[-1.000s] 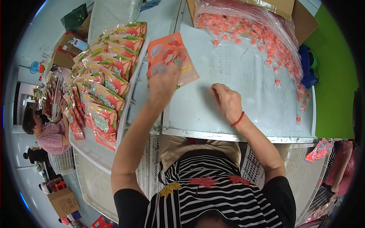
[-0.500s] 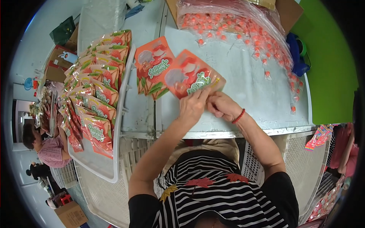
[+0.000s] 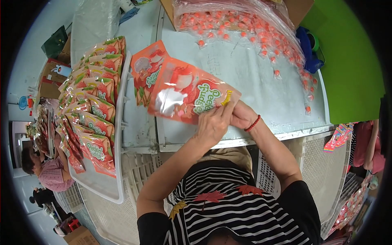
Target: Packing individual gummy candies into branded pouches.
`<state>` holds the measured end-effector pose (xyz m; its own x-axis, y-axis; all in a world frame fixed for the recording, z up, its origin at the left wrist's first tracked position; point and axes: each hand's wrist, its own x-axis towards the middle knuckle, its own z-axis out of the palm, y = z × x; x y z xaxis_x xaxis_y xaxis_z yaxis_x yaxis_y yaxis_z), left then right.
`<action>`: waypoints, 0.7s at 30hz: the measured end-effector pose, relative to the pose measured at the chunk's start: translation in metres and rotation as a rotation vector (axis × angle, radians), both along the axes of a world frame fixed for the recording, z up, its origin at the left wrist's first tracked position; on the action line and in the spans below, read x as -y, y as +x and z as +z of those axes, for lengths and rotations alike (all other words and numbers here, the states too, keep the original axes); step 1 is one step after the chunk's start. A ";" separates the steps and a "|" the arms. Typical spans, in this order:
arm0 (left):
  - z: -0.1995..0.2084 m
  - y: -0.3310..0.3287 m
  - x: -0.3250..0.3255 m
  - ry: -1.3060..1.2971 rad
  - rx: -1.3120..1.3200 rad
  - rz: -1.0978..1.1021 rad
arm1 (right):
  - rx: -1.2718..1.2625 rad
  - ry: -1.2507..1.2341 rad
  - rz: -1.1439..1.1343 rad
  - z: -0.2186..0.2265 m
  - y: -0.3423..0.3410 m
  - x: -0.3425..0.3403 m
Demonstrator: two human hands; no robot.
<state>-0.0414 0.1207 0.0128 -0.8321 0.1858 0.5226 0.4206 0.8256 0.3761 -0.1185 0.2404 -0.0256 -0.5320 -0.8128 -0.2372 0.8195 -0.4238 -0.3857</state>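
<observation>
A pink resealable candy pouch [image 3: 190, 87] with a clear window is held tilted above the table, its right end at my fingers. My left hand [image 3: 213, 127] is closed on the pouch's near right edge. At its right corner my right hand [image 3: 243, 115], with a red bead bracelet on the wrist, grips the pouch too; its fingertips are partly hidden. Behind the raised pouch lies another pink pouch [image 3: 143, 65], partly covered. Farther off, small clear-wrapped candies with red-orange centres [image 3: 261, 41] spill from a large plastic bag [image 3: 286, 24].
A white tray [image 3: 119, 179] at the left carries rows of filled pouches [image 3: 96, 110]. A blue tape dispenser [image 3: 312, 61] sits at the far right. White perforated crates [image 3: 322, 171] stand below the table's front edge. A person in pink [image 3: 53, 175] works at far left.
The pouch has turned and lifted, its face tilting more toward me and its far end swinging left and nearer. My hands remain at its end. The whole view has shifted slightly.
</observation>
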 end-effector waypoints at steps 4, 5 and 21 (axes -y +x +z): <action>0.009 0.004 -0.009 0.048 0.021 -0.045 | 0.014 -0.246 0.021 0.000 0.005 -0.005; 0.008 0.005 -0.013 0.079 0.006 -0.078 | 0.067 -0.249 0.005 0.003 0.006 -0.009; 0.033 -0.015 0.011 -0.327 0.067 -0.289 | -0.075 0.096 0.031 0.016 0.017 -0.026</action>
<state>-0.0561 0.1097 0.0462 -0.7517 0.5626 0.3442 0.6353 0.7577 0.1489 -0.1020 0.2669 -0.0099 -0.5263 -0.8045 -0.2753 0.7990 -0.3572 -0.4838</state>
